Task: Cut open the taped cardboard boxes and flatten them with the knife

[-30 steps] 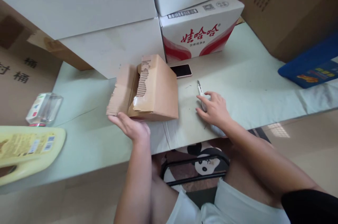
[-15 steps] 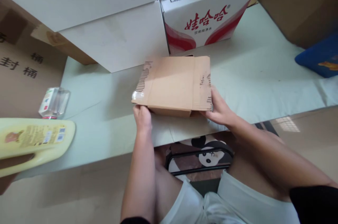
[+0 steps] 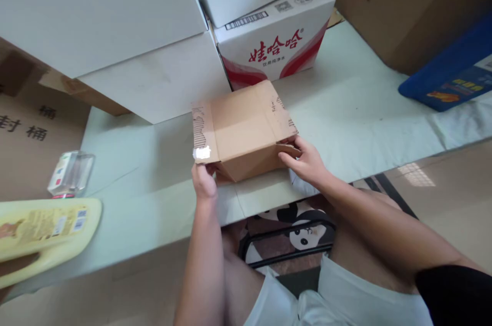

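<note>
Small brown corrugated-cardboard box (image 3: 246, 126) sits between both hands, over the pale green cloth-covered bench (image 3: 369, 126). Ragged-edged flaps at both ends; shiny patch on the left one, just above the left fingers. Interior hidden, can't tell contents.

Left fingers (image 3: 201, 176): curled in under the left flap at the near corner, mostly hidden, gripping box. Right fingers (image 3: 304, 147): narrow, thumb in front, others behind, pinching the small near-right flap.

Other containers: white carton with red lettering and swooshes (image 3: 274, 54), shut, beyond the fingers, just behind the box. Plain white carton (image 3: 161, 77) beyond the left fingers. Clear plastic bottle with a label (image 3: 73, 172) lying left of the left fingers, well apart; pale yellow plastic jug (image 3: 49, 231) nearer and further left. Blue printed package (image 3: 449, 82) well right of the right fingers.

Vs 1.0 s ago: right hand was over a cutter, box held by left only, opening facing left. Now both on it. Vs 0.5 s ago: box turned anticlockwise, and right fingers shifted from the flap's end to its near corner.
</note>
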A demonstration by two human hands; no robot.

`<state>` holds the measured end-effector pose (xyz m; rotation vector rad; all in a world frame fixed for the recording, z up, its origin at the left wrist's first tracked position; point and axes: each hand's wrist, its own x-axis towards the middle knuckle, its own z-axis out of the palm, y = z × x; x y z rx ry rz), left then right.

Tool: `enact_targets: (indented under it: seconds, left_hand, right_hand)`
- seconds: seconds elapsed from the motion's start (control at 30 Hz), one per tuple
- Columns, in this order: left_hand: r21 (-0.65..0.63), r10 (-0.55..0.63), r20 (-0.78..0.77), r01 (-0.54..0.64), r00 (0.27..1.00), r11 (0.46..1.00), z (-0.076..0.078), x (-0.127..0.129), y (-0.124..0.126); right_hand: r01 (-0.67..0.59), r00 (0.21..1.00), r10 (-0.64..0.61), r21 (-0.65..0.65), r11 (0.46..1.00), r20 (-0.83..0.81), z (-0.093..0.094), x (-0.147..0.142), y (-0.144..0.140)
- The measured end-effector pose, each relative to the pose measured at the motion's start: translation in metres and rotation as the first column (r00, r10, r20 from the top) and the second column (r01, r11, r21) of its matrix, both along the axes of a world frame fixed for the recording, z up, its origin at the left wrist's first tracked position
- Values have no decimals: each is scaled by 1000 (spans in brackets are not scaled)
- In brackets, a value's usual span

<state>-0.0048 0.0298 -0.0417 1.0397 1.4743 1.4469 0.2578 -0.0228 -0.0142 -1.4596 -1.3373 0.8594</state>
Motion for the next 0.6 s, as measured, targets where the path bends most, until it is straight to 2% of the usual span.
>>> enact_targets:
  seconds: [0.07,0.13,0.2,0.27,0.37,0.5,0.53,0.6]
  left_hand:
    - [-32,-1,78,3,997,999,12,2,-4]
    - [-104,-124,148,140,981,985,19,0,-10]
    - [-193,-274,228,319,934,928,21,-6,-17]
    - [-256,-351,265,416,898,872,20,-12,-24]
    - [-250,-336,222,386,915,888,16,-17,-29]
    - [-124,-356,154,376,922,918,12,-15,-21]
    - [-93,-343,116,354,932,931,10,-15,-17]
    - [-24,-235,-17,235,972,972,6,-17,-6]
  right_hand:
    - [7,994,-6,10,1000,-110,1,4,4]
    - [35,976,-36,-10,999,-213,2,7,6]
    - [82,959,-94,-56,995,-267,2,10,7]
    - [116,954,-138,-96,989,-268,1,13,7]
    - [105,958,-133,-122,987,-252,-1,18,8]
    - [75,949,-125,-179,981,-291,-2,14,11]
    - [73,946,-125,-179,981,-300,-2,12,12]
    - [82,938,-126,-146,986,-323,-1,8,13]
